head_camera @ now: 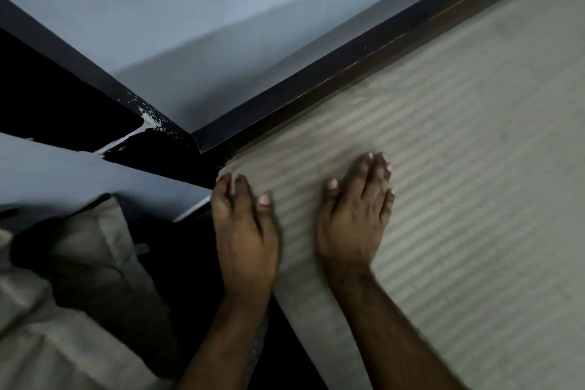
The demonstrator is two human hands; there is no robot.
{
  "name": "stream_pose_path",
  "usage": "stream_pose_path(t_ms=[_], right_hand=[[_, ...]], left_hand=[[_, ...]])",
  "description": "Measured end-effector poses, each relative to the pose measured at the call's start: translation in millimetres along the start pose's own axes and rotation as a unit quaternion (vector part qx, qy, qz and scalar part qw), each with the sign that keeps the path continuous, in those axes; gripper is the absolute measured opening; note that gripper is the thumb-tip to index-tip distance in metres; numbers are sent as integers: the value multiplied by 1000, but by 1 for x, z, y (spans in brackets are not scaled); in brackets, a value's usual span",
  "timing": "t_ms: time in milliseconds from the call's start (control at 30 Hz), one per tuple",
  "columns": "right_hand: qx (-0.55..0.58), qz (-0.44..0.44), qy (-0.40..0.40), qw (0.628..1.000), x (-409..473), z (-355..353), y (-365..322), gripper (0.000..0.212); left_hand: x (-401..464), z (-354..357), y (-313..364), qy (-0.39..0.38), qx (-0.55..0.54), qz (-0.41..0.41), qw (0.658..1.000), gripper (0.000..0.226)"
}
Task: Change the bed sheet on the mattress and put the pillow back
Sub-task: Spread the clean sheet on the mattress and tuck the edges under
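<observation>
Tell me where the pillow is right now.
The pillow lies at lower left in the head view, off the striped sheet, in shadow left of the left hand.

Bed sheet (pixel 459 168) matt ribbed striped cloth; bed frame (pixel 316 85) dark glossy wood; wall (pixel 158 9) smooth matt.
</observation>
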State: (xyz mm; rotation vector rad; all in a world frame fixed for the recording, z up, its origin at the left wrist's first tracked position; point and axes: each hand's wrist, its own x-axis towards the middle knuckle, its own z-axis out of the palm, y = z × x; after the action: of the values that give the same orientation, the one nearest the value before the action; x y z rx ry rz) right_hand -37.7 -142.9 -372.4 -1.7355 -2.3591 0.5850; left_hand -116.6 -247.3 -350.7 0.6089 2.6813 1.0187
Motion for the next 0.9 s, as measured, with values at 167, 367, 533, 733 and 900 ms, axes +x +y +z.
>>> stream_pose_path(t_ms=[167,367,533,733,900], right_hand=[[-26,-6,-50,998,20,21,-35,74],[4,-306,-143,941,73,13,-73,42],[151,-306,-93,935,95,-25,-15,44],[-14,91,118,989,153,-46,107,64],[-76,129,105,983,201,-29,117,73]], left_hand=[[11,14,-10,12,-2,-33,999,51],[24,-20,9,-85,217,-68,970,60],[7,5,50,-76,243,177,951,50],[45,117,100,-166,171,287,928,61],[97,177,133,-160,200,337,906,68]])
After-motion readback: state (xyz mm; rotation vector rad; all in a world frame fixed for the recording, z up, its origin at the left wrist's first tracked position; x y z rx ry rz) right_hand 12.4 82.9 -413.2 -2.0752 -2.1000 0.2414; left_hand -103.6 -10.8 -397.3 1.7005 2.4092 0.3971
